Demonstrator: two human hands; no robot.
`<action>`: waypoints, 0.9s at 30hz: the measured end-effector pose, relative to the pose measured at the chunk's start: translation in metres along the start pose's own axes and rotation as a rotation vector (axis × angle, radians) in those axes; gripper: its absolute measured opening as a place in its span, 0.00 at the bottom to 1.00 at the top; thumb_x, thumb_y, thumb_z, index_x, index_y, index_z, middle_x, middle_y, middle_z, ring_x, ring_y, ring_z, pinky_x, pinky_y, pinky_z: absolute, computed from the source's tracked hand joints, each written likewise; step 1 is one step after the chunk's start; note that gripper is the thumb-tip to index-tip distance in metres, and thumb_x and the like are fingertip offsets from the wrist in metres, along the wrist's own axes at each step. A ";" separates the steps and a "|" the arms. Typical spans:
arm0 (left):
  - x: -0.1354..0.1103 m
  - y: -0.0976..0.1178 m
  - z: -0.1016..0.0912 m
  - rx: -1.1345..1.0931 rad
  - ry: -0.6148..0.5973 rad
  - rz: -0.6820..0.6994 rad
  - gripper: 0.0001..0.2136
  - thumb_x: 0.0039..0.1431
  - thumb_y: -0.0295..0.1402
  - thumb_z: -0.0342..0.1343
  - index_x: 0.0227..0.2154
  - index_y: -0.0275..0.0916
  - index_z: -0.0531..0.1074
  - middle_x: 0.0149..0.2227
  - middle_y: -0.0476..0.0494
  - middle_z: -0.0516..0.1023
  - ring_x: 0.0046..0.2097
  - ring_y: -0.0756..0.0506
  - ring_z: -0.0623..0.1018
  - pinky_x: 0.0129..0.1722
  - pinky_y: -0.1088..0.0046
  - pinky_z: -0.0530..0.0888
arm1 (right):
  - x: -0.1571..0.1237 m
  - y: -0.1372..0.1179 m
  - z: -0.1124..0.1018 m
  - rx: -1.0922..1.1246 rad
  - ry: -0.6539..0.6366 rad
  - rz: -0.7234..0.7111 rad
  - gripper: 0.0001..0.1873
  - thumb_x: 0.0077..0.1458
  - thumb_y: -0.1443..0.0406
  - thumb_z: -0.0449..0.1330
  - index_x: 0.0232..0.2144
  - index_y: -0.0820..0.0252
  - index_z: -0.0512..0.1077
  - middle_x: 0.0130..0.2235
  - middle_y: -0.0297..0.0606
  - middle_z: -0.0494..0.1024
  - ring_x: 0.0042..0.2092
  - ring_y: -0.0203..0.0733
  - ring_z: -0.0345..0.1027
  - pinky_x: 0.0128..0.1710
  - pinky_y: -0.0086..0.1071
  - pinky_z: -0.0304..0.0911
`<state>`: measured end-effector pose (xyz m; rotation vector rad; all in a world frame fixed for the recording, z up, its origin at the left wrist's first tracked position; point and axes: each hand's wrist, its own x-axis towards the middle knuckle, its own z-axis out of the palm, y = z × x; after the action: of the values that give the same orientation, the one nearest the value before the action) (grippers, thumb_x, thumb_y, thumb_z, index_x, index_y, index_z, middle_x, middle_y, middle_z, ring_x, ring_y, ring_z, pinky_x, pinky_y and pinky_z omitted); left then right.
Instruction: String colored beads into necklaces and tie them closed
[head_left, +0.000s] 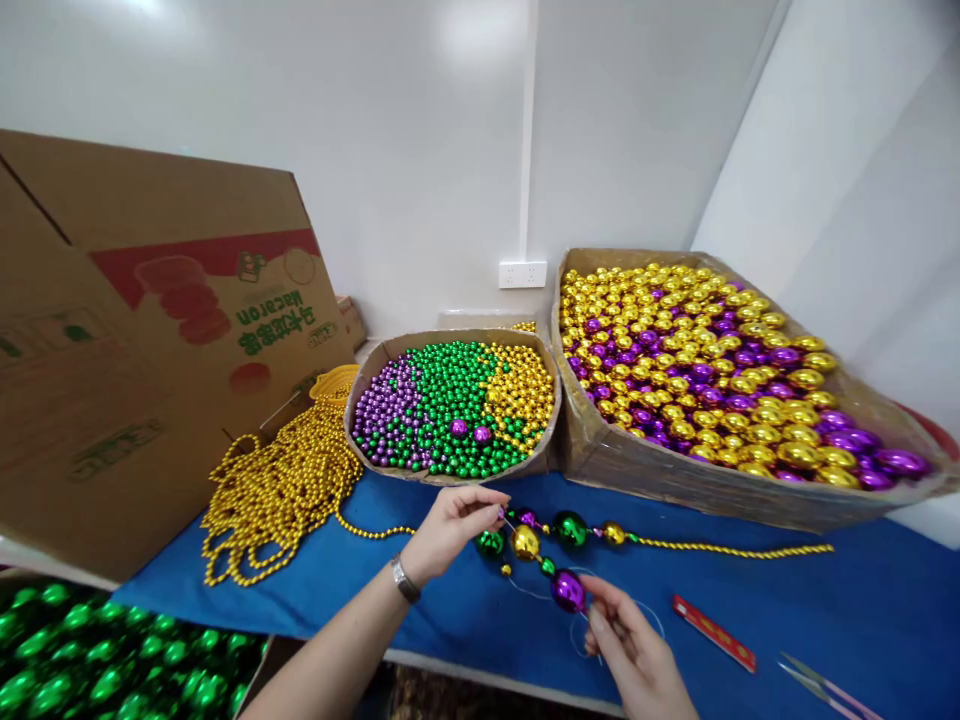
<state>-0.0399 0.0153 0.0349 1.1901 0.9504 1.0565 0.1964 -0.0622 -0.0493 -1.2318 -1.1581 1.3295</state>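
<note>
My left hand [439, 538], with a metal watch on its wrist, is closed in a pinch on a small purple bead [502, 512]. My right hand [634, 645] pinches the thin clear thread [651, 612] just beside a large shiny purple ball [568, 591]. Between the hands, a large gold ball [526, 543] and a small green bead [548, 566] sit on the same string. Behind them on the blue cloth lie a large green ball [570, 530], a smaller gold ball [613, 533] and a gold bead strand [735, 547] running right.
An oval box [358, 455] holds small purple, green and gold beads. Right of it, a larger carton [675, 490] is full of gold and purple balls. Gold bead strands [292, 500] are heaped left. A red cutter [714, 633] and scissors [821, 685] lie right. Green balls [112, 650] show lower left.
</note>
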 end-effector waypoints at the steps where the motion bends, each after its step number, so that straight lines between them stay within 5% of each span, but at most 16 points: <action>1: 0.000 -0.001 0.001 0.064 -0.022 0.008 0.13 0.49 0.37 0.62 0.38 0.36 0.77 0.35 0.42 0.78 0.34 0.48 0.76 0.36 0.74 0.71 | 0.000 0.002 -0.001 -0.027 0.012 -0.002 0.22 0.52 0.51 0.58 0.46 0.57 0.69 0.32 0.36 0.74 0.31 0.39 0.69 0.33 0.30 0.66; 10: 0.003 -0.036 0.019 0.029 0.013 -0.033 0.15 0.44 0.40 0.65 0.31 0.34 0.74 0.30 0.44 0.77 0.31 0.50 0.74 0.32 0.76 0.69 | 0.010 0.032 -0.006 -0.018 0.065 0.051 0.24 0.51 0.49 0.58 0.43 0.60 0.69 0.31 0.38 0.76 0.31 0.42 0.73 0.35 0.36 0.69; 16: 0.004 -0.049 0.027 0.226 0.037 0.005 0.13 0.51 0.42 0.59 0.30 0.35 0.75 0.26 0.45 0.76 0.28 0.50 0.72 0.29 0.76 0.68 | 0.011 0.035 -0.008 -0.167 0.057 0.029 0.24 0.53 0.49 0.54 0.44 0.60 0.68 0.35 0.42 0.77 0.34 0.46 0.75 0.35 0.37 0.70; 22: 0.006 -0.010 0.039 0.600 -0.054 0.253 0.09 0.56 0.37 0.55 0.28 0.39 0.77 0.30 0.44 0.78 0.34 0.46 0.75 0.35 0.73 0.69 | 0.013 0.004 -0.017 -0.293 0.061 -0.008 0.19 0.53 0.54 0.55 0.45 0.54 0.71 0.42 0.42 0.77 0.33 0.43 0.75 0.35 0.35 0.70; 27: 0.009 0.041 0.061 0.641 -0.152 0.411 0.09 0.57 0.36 0.53 0.30 0.40 0.77 0.32 0.43 0.78 0.35 0.46 0.76 0.37 0.72 0.70 | 0.023 -0.047 -0.007 -0.497 -0.023 -0.300 0.19 0.58 0.58 0.51 0.51 0.54 0.67 0.48 0.42 0.74 0.43 0.44 0.72 0.42 0.34 0.67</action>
<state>0.0154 0.0113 0.0839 2.0328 0.9777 0.9815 0.2048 -0.0346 -0.0055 -1.3185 -1.6820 0.8576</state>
